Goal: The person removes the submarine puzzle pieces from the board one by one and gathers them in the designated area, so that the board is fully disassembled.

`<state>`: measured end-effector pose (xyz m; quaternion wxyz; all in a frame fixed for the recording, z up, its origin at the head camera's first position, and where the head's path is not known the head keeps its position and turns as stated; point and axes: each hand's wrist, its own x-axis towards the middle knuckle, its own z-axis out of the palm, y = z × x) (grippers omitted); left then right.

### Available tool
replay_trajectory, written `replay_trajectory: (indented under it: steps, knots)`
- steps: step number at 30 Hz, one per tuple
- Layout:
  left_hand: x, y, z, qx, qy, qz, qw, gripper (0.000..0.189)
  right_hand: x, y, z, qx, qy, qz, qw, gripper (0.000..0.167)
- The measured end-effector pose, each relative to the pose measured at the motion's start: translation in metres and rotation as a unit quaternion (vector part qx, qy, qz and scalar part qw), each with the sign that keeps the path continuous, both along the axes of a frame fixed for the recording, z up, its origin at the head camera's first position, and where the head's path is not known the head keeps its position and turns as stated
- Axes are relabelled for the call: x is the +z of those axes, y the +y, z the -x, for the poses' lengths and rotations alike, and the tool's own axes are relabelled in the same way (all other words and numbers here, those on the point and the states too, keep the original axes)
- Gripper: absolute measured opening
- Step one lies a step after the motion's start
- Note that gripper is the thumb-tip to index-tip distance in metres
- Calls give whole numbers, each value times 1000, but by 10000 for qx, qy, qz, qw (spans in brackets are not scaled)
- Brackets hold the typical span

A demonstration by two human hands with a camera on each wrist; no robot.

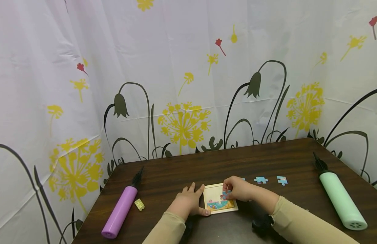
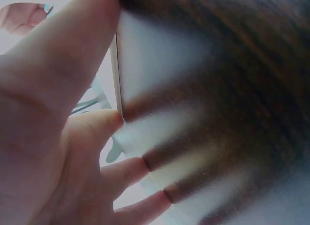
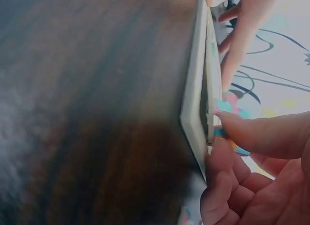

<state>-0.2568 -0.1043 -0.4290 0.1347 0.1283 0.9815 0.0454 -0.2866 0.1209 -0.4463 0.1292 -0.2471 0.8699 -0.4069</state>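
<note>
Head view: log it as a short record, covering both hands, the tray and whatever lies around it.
Left hand: spread, touching the left side of the puzzle tray
Right hand: pinches a puzzle piece at the tray's right
Tray contents: laid pieces along the near side, bare base behind
Loose on table: two blue pieces in plain view, right of tray
Left: yellow block, purple pump
Far right: green pump

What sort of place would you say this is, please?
It looks like an indoor tabletop play or activity corner, though the wider room is out of view: a flower-printed curtain hangs behind a dark wood-grain table, which bears a wooden jigsaw tray.
</note>
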Motion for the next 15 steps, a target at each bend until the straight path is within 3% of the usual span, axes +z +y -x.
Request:
replay_trajectory:
  steps: [6,15]
  knots:
    - [0,1,0,21,-35,5,10000,101,4,4,0,-56,-262,149,9995,13]
    - [-2,-3,1,-47,-53,-43,10000,102,9,5,-1,31,-148,183,9997,15]
